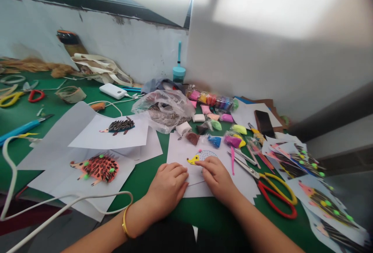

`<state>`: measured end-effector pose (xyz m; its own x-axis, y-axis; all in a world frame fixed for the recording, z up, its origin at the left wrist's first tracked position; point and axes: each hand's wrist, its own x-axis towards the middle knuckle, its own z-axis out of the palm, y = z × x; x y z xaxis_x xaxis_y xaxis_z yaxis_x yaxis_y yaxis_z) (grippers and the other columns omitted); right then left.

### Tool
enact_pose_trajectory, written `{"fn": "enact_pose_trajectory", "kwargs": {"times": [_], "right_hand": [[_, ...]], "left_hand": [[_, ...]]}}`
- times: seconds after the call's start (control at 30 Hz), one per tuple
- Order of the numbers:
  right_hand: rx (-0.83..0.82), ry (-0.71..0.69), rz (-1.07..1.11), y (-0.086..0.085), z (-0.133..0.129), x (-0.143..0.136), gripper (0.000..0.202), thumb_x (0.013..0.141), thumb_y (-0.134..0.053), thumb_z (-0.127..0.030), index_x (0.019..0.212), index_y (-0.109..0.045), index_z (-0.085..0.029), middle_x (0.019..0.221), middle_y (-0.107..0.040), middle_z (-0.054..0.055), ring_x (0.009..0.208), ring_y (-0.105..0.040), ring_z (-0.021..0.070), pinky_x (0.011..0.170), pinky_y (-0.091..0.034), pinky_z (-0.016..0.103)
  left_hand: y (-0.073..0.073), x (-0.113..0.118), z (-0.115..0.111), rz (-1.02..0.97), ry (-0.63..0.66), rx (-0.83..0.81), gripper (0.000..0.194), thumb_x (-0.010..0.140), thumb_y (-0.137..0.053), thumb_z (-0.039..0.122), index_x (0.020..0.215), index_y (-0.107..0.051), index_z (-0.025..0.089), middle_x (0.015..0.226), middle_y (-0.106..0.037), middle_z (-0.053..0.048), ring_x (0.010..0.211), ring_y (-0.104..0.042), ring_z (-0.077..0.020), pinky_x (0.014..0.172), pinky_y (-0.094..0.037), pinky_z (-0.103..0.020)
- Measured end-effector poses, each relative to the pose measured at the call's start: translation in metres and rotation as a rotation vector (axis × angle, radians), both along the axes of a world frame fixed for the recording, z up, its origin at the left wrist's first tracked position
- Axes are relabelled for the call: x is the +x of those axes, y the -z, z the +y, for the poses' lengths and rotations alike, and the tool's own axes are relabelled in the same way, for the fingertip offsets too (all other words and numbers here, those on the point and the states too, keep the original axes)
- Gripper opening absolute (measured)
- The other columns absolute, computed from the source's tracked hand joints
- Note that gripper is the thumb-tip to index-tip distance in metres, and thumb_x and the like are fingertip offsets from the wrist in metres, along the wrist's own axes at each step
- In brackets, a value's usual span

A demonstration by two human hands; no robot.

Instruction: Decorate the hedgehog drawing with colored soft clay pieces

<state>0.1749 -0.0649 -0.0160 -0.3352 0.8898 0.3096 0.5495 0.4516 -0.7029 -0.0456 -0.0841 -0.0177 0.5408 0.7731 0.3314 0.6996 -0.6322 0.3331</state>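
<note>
Item: paper hedgehog craft (201, 156), on a white sheet (180, 148) at near centre of the green table (145, 179).
Left hand (168, 187): flat, fingers together, pinning the sheet; holds nothing.
Right hand (217, 177): fingertips pressing the hedgehog's body; clamps nothing.
Progress: yellow head and pale dotted body in place; no spines visible yet, unlike the orange hedgehog (97, 167) and dark hedgehog (119, 125) at left.
Nearby: clay packets (214, 101) far; scissors (271, 191) right.

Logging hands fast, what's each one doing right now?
Left hand: loosely curled, palm down on the white paper sheet, holding nothing.
Right hand: fingertips pressing the yellow-headed paper hedgehog.
</note>
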Motion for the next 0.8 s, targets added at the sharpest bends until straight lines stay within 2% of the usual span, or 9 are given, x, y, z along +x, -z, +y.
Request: {"fn": "enact_pose_trajectory", "kwargs": {"times": [0.13,0.4,0.8], "right_hand": [[-0.05,0.007,0.046,-0.001,0.005,-0.002,0.033,0.093,-0.045,-0.015,0.112,-0.071,-0.022,0.093,-0.062,0.006,0.093,-0.059,0.0207,0.086,-0.049,0.038],[0.132,-0.002,-0.208,0.002,0.004,-0.009,0.033,0.089,-0.05,-0.014,0.113,-0.071,-0.019,0.092,-0.062,0.008,0.09,-0.055,0.0233,0.083,-0.045,0.04],[0.156,-0.006,-0.341,0.002,0.004,-0.012,0.033,0.089,-0.05,-0.015,0.115,-0.07,-0.019,0.091,-0.061,0.008,0.09,-0.054,0.0225,0.084,-0.041,0.038]], "left_hand": [[-0.001,0.0,0.0,-0.007,0.001,-0.005,0.017,0.09,-0.06,0.021,0.106,-0.066,0.022,0.113,-0.07,-0.002,0.109,-0.06,-0.0232,0.09,-0.039,-0.042],[-0.001,0.0,-0.002,-0.005,-0.002,-0.027,0.018,0.09,-0.061,0.021,0.107,-0.065,0.022,0.114,-0.07,-0.002,0.108,-0.06,-0.0228,0.091,-0.038,-0.042],[-0.002,0.0,-0.001,0.004,-0.003,-0.032,0.019,0.09,-0.06,0.021,0.108,-0.065,0.022,0.114,-0.069,-0.003,0.11,-0.059,-0.0235,0.091,-0.039,-0.042]]}}
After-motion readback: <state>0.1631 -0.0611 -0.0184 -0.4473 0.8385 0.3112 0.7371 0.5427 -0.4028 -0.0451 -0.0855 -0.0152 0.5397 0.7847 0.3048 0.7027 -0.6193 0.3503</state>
